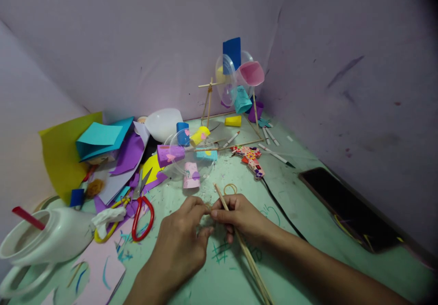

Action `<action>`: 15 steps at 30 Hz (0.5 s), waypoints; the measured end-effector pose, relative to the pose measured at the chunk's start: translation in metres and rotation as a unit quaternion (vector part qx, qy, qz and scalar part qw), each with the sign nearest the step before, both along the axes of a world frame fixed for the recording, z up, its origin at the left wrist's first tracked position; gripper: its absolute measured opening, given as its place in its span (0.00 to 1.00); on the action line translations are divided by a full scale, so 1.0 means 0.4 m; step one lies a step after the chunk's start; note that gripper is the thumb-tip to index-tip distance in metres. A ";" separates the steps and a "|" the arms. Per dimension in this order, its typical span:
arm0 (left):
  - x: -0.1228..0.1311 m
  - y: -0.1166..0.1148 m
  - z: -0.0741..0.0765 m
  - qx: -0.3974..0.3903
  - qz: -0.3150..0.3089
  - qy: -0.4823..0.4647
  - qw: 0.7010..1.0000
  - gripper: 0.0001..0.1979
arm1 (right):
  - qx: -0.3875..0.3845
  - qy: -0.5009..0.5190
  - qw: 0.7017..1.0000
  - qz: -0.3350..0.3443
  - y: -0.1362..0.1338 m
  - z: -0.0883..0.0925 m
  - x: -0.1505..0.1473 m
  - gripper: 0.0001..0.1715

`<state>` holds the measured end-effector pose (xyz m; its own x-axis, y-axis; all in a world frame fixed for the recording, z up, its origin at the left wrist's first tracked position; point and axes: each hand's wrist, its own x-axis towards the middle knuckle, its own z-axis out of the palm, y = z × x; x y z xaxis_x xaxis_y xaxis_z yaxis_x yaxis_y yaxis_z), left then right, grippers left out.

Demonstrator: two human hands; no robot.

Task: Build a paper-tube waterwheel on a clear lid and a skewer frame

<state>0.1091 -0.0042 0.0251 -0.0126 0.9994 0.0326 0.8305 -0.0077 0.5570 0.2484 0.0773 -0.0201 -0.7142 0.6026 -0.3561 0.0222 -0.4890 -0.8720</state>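
My right hand [236,216] is closed around a bundle of thin bamboo sticks [251,264], which slants from the lower edge up past my fingers. My left hand [186,232] is pinched beside it, with a thin tan strand that looks like a rubber band [208,207] between the two hands' fingertips; its far part is hidden. Just beyond my right hand, a loose rubber band [230,188] lies on the green table [191,289]. Farther back sits a clear plastic disc [174,163] with colored paper cups around it and a stick through it.
At the back stands a stick frame [209,102] bearing a wheel of paper cups [251,73]. A patterned glue gun [251,159] and phone [342,204] lie right. Left are red-handled scissors [143,218], paper scraps [97,268] and a white jug [58,234].
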 end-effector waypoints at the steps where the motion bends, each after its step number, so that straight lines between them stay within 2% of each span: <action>1: 0.006 -0.001 -0.006 0.016 0.007 0.008 1.000 0.09 | 0.000 0.004 1.000 -0.001 0.000 0.000 0.001 0.16; 4: 0.012 0.004 -0.016 0.058 0.037 -0.015 0.997 0.10 | -0.009 0.016 1.000 0.005 -0.001 -0.003 0.001 0.18; 7: 0.008 0.015 -0.010 0.029 0.091 -0.109 0.989 0.08 | -0.019 0.021 1.000 0.001 -0.003 -0.001 0.000 0.22; 10: -0.003 0.027 0.000 0.013 0.209 -0.263 0.942 0.04 | -0.036 0.037 0.999 0.004 -0.007 0.013 0.000 0.27; 12: -0.010 0.034 0.002 0.020 0.263 -0.359 0.895 0.09 | -0.069 0.077 0.994 0.031 -0.013 0.026 0.002 0.30; 13: -0.013 0.036 0.001 0.014 0.270 -0.394 0.879 0.11 | -0.087 0.097 0.990 0.047 -0.016 0.032 0.003 0.30; 15: -0.015 0.038 0.000 -0.023 0.251 -0.431 0.867 0.12 | -0.100 0.125 0.984 0.074 -0.022 0.040 0.006 0.28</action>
